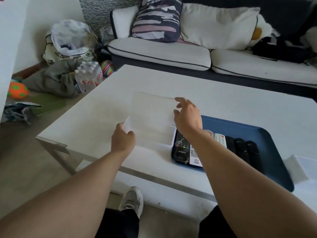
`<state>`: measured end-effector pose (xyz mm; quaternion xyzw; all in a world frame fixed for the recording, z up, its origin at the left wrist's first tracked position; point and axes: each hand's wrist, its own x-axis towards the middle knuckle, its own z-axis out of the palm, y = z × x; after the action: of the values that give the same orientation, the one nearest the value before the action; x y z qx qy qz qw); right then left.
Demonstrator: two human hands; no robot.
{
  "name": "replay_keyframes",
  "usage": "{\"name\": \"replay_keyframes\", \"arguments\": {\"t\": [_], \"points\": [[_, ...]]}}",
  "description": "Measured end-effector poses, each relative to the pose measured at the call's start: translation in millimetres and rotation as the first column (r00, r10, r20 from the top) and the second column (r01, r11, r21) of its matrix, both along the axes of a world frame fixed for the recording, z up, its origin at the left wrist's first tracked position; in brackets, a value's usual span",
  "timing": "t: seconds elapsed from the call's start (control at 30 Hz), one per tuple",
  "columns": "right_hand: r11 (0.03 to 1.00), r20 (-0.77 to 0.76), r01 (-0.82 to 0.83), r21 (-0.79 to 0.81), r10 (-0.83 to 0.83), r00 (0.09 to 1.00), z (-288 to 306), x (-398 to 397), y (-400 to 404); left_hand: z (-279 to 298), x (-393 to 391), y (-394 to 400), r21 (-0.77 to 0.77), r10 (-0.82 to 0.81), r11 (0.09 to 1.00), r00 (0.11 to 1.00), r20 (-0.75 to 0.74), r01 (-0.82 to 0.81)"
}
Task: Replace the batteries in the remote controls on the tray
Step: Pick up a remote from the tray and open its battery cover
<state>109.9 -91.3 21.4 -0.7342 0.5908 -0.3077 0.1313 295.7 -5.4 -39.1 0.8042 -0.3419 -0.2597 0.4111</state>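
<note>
Left fingers (127, 133) pinch near-left corner of clear lid (151, 115); right hand (187, 117) fingers relaxed, spread at its far-right edge. Remotes (240, 150) in a row on blue tray (267, 134), right side of bench (223, 103), just beside the lid.

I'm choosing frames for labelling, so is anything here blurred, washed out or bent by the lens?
Head view: the clear lid held by the left hand is smeared and nearly lost against the white table; the right hand is slightly blurred; remotes on the blue tray stay readable; wide-angle bending curves table edges.
</note>
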Motion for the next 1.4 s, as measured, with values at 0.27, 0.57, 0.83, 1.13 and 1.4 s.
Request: {"name": "replay_keyframes", "arguments": {"t": [0.27,0.57,0.83,1.13,1.4], "points": [[0.902,-0.274,-0.092,0.421,0.224,0.935,-25.9,0.0,-7.0,-4.9,1.6,-4.8,-0.008,0.007,1.000,1.000,0.000,-0.007],[0.960,-0.224,-0.063,0.271,0.127,0.966,-12.6,-51.5,-6.0,-4.4,-0.1,-9.7,-0.088,0.078,0.993,0.996,0.033,-0.075],[0.913,-0.361,0.000,0.408,0.161,0.919,-34.2,-77.3,-24.2,31.0,-43.6,-11.7,-0.559,0.057,0.772,0.843,0.534,0.302],[0.901,-0.417,-0.026,0.433,0.226,0.881,-49.3,-59.4,-49.5,47.5,-109.7,17.8,0.390,-0.711,0.697,0.652,0.265,0.602],[0.890,-0.299,-0.060,0.451,0.214,0.930,-49.5,-54.5,-48.6,28.7,-100.6,11.4,0.440,-0.743,0.649,0.641,0.191,0.621]]}}
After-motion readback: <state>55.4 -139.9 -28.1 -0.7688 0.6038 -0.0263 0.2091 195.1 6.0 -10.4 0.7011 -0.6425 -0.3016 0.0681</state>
